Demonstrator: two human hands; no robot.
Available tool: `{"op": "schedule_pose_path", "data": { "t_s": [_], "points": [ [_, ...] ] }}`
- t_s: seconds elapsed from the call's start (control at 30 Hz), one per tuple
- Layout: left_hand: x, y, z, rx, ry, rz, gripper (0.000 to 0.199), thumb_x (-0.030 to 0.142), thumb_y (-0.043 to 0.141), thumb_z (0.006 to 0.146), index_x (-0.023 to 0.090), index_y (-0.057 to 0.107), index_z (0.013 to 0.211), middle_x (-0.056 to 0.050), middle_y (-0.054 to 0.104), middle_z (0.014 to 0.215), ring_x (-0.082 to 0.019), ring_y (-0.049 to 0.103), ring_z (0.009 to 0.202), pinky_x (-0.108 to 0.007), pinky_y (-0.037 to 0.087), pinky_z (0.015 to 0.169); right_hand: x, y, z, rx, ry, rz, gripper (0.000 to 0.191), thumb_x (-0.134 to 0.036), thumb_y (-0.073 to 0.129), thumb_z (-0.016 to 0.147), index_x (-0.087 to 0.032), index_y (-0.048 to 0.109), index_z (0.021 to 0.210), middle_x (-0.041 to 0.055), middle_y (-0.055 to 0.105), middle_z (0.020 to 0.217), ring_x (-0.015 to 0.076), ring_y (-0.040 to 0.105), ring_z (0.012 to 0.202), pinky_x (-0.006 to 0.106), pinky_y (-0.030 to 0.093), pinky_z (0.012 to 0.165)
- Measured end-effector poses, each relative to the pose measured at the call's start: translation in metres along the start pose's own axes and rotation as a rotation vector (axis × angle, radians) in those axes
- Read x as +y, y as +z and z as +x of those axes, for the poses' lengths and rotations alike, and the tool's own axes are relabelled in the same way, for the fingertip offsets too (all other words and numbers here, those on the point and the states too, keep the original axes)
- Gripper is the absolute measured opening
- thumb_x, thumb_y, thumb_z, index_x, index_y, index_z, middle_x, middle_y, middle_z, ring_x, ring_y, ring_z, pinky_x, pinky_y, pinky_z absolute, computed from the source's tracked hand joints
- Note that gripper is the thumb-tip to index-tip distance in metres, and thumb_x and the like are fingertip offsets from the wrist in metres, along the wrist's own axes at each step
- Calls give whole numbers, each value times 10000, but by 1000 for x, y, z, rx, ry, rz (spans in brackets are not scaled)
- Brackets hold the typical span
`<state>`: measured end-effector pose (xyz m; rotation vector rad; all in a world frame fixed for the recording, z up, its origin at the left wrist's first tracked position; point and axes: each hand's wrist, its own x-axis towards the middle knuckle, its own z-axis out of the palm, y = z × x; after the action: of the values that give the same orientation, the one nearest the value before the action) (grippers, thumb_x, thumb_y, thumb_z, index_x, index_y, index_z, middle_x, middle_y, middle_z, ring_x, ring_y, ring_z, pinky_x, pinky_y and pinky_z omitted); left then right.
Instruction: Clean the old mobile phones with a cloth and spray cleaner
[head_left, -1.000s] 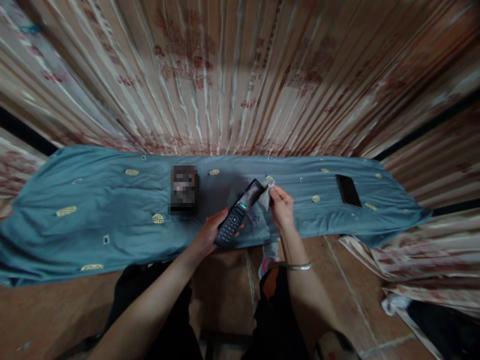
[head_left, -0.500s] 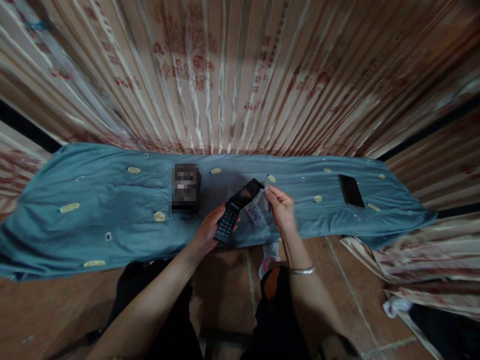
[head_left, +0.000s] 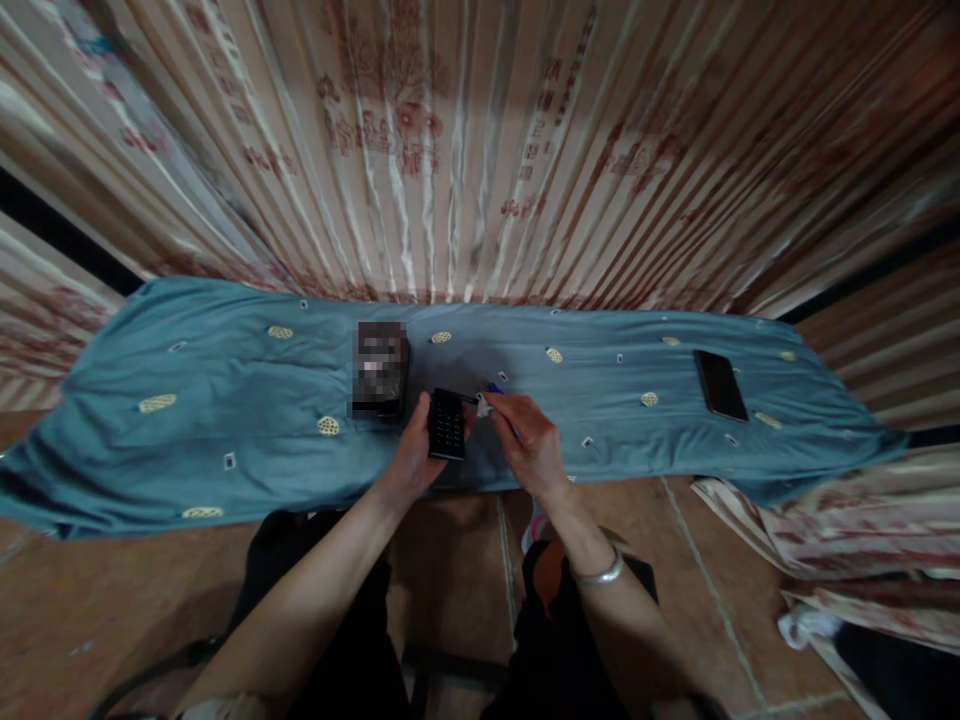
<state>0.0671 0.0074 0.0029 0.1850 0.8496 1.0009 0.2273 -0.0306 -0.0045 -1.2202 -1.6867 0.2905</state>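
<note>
My left hand is closed around a black flip phone, held above the blue cloth with its keypad turned up. The phone's screen face does not show at this angle. Just right of the phone, my right hand pinches a small crumpled whitish piece, with a bit of blue by the fingertips. Whether it is cloth or thin plastic I cannot tell. It is at the phone's right side, and the fingers hide part of it.
A dark box with a blurred-out top stands left of my hands. A black smartphone lies flat at the right. The blue patterned cloth covers the long surface, and a pleated curtain hangs behind it.
The flip phone has turned more upright, and its screen half has gone from sight. My right hand has moved left and down to the phone's side, with the whitish piece bunched smaller.
</note>
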Motion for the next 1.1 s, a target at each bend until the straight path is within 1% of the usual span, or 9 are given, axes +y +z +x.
{"op": "schedule_pose_path", "data": {
  "t_s": [0.1, 0.2, 0.33, 0.47, 0.57, 0.67, 0.83, 0.97, 1.1],
  "points": [
    [3, 2, -1, -20, 10, -17, 460, 407, 355, 1066, 131, 699, 935, -107, 773, 896, -231, 758, 942, -378, 614, 884, -3, 6, -4, -32, -96, -61, 361, -210, 494, 1025, -286, 701, 1311, 63, 785, 1167, 221, 718, 1090, 395, 592, 966],
    [5, 2, -1, -45, 22, -2, 428, 440, 428, 1041, 144, 713, 919, -94, 777, 902, -239, 751, 948, -390, 612, 893, -6, 9, -6, -66, -170, -112, 389, -180, 466, 1031, -260, 675, 1350, 82, 778, 1197, 223, 712, 1118, 402, 589, 985],
    [8, 1, -1, -52, 43, -12, 404, 430, 447, 1035, 155, 721, 924, -77, 779, 891, -224, 744, 964, -379, 601, 925, -9, 10, -7, -121, -195, -191, 407, -161, 438, 1036, -249, 667, 1361, 88, 768, 1230, 224, 703, 1154, 410, 579, 1019],
    [11, 0, 0, -82, 36, 17, 486, 513, 442, 1021, 143, 722, 877, -109, 774, 871, -239, 748, 949, -377, 607, 888, -11, 11, -8, -166, -201, -156, 396, -174, 417, 1049, -214, 679, 1343, 103, 759, 1253, 229, 692, 1175, 413, 569, 1038],
    [13, 0, 0, -74, 24, 12, 540, 504, 369, 1044, 132, 716, 861, -122, 769, 850, -243, 752, 927, -386, 607, 880, -9, 11, -7, -127, -148, -73, 368, -202, 457, 1044, -225, 692, 1327, 95, 770, 1226, 224, 705, 1143, 398, 579, 1014],
    [12, 2, -1, -59, 15, -9, 528, 439, 322, 1066, 130, 704, 871, -108, 765, 831, -229, 752, 898, -378, 601, 891, -5, 10, -6, -52, -6, 45, 339, -233, 505, 1027, -267, 714, 1292, 62, 786, 1176, 209, 723, 1108, 374, 586, 988],
    [2, 4, -2, -62, -18, -27, 509, 421, 337, 1069, 142, 704, 856, -72, 747, 755, -204, 745, 823, -326, 594, 835, -6, 7, -5, 43, 158, 174, 320, -271, 522, 1016, -250, 743, 1246, 64, 793, 1130, 207, 735, 1081, 346, 585, 968],
    [-7, 3, -1, -103, -1, -4, 496, 446, 393, 1054, 142, 706, 817, -37, 698, 666, -163, 695, 676, -268, 573, 731, -13, 9, -5, -37, 90, 161, 348, -236, 480, 1034, -269, 713, 1291, 59, 778, 1187, 202, 717, 1132, 358, 573, 1009],
    [-7, 1, -1, -97, -48, 18, 431, 489, 494, 1010, 154, 702, 835, -20, 698, 687, -143, 660, 620, -250, 551, 651, -16, 18, -9, -197, -63, -4, 382, -206, 450, 1037, -236, 682, 1339, 111, 713, 1322, 238, 632, 1287, 449, 520, 1118]
  ]
}}
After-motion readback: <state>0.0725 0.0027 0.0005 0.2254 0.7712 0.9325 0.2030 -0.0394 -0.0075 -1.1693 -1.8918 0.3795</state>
